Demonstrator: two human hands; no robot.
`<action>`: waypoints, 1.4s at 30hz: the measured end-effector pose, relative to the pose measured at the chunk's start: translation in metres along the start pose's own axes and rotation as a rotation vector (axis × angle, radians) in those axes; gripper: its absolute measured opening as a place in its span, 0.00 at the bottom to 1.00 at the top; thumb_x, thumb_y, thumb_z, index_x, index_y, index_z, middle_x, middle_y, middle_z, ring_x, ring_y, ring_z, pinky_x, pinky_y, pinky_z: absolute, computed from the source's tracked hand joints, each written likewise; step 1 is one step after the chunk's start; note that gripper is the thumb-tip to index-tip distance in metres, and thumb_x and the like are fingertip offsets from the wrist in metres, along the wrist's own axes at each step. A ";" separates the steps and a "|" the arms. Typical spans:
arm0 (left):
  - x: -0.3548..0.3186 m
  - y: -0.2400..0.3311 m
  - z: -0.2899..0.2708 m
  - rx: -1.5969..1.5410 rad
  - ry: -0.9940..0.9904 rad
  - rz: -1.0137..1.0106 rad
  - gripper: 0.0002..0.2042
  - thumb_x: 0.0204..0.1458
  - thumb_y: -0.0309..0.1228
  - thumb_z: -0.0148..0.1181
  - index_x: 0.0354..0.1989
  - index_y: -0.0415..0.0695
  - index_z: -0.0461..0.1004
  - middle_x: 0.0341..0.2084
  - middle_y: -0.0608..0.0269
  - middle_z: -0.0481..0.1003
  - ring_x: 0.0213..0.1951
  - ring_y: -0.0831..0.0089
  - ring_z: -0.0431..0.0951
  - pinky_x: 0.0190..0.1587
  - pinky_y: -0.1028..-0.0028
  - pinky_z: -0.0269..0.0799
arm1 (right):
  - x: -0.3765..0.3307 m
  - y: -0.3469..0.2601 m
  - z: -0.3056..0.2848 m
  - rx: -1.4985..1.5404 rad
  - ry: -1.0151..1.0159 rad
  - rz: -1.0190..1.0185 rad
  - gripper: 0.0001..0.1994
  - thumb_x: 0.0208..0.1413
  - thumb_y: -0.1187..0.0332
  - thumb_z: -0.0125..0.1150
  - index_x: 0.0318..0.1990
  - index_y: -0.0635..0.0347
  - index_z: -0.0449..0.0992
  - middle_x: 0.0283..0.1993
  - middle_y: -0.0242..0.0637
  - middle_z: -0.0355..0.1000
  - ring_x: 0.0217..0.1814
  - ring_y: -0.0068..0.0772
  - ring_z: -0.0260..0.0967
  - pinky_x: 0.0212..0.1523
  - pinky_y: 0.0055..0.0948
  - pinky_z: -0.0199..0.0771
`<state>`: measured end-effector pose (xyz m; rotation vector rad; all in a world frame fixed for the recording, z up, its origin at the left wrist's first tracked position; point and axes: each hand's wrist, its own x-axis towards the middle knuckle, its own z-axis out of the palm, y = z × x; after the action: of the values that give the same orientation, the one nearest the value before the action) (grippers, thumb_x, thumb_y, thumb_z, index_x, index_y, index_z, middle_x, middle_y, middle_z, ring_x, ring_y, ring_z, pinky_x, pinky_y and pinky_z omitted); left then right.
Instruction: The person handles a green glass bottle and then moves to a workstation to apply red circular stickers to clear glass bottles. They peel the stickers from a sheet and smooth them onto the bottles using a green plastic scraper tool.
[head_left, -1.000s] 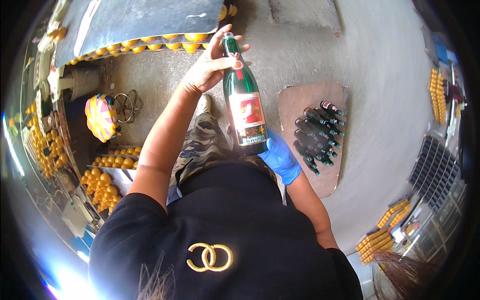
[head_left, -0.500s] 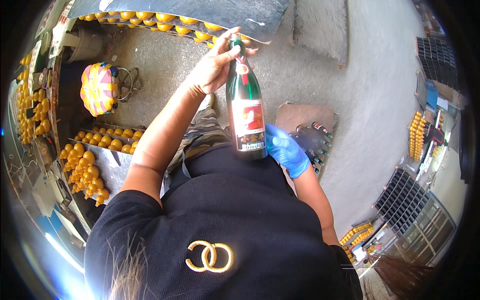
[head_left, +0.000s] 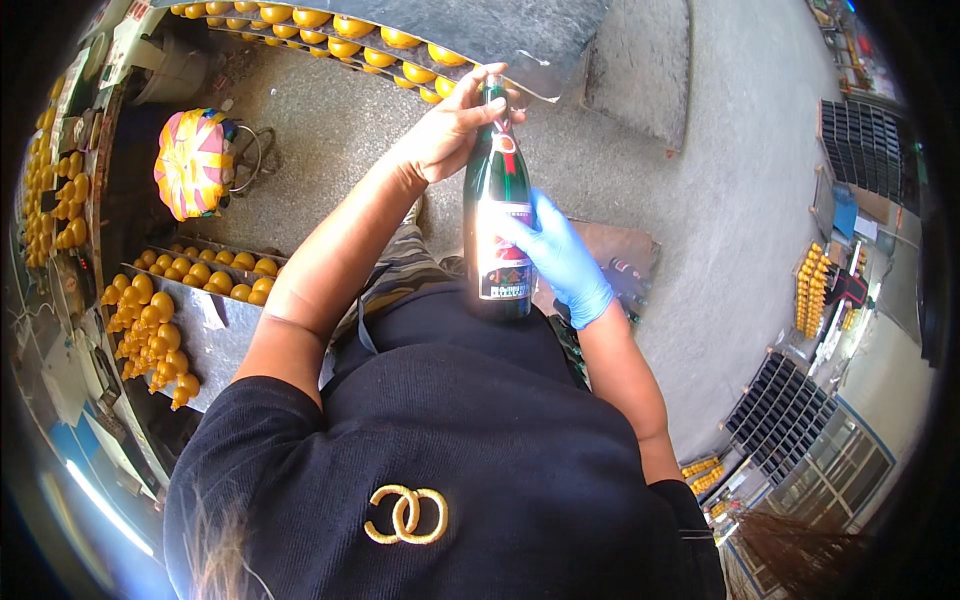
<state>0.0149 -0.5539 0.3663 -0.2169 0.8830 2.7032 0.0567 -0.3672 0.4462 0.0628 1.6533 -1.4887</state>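
A green glass bottle (head_left: 483, 185) stands almost upright in front of my torso, with a red-and-white label on its body and a red tag with a ribbon hanging at its neck. My bare left hand (head_left: 452, 138) is closed round the neck, thumb across the front, just below the mouth. In a blue glove, my right hand (head_left: 562, 258) grips the lower body from the right side, its thumb lying over the label. Glare washes out part of the label. The fingers behind the glass are hidden.
Rows of gold gourd-shaped bottles (head_left: 345, 48) line the far bench (head_left: 480, 30). More gold gourds (head_left: 150, 335) stand at left, near a pink-and-yellow padded stool (head_left: 190, 165). A brown board (head_left: 610, 245) with blurred bottles lies beyond my right hand. Stacked dark crates (head_left: 780, 415) are at right.
My right hand has moved up from the bottle's base to the side of its label, thumb now on the front. My left hand still grips the neck. The view has shifted slightly.
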 end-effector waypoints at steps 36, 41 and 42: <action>0.001 -0.021 -0.020 -0.144 -0.121 0.007 0.30 0.58 0.28 0.56 0.68 0.50 0.51 0.54 0.56 0.67 0.52 0.65 0.72 0.53 0.64 0.73 | -0.016 0.006 0.001 0.434 -0.176 -0.049 0.37 0.52 0.75 0.56 0.70 0.60 0.48 0.63 0.39 0.60 0.64 0.30 0.60 0.62 0.31 0.64; 0.003 -0.023 -0.022 -0.150 -0.138 0.021 0.30 0.59 0.28 0.55 0.68 0.50 0.52 0.55 0.55 0.67 0.52 0.66 0.72 0.52 0.66 0.73 | -0.013 0.001 0.009 0.264 -0.126 -0.108 0.37 0.55 0.72 0.59 0.70 0.61 0.47 0.63 0.39 0.60 0.65 0.31 0.59 0.64 0.31 0.60; 0.004 -0.023 -0.021 -0.158 -0.144 0.017 0.29 0.59 0.28 0.55 0.68 0.50 0.52 0.55 0.55 0.67 0.52 0.66 0.72 0.52 0.66 0.73 | -0.011 0.006 0.008 0.301 -0.056 -0.106 0.37 0.56 0.71 0.60 0.70 0.62 0.47 0.63 0.39 0.60 0.66 0.31 0.58 0.64 0.31 0.59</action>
<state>0.0197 -0.5476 0.3361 -0.0460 0.6341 2.7654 0.0711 -0.3669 0.4492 0.0985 1.3951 -1.7952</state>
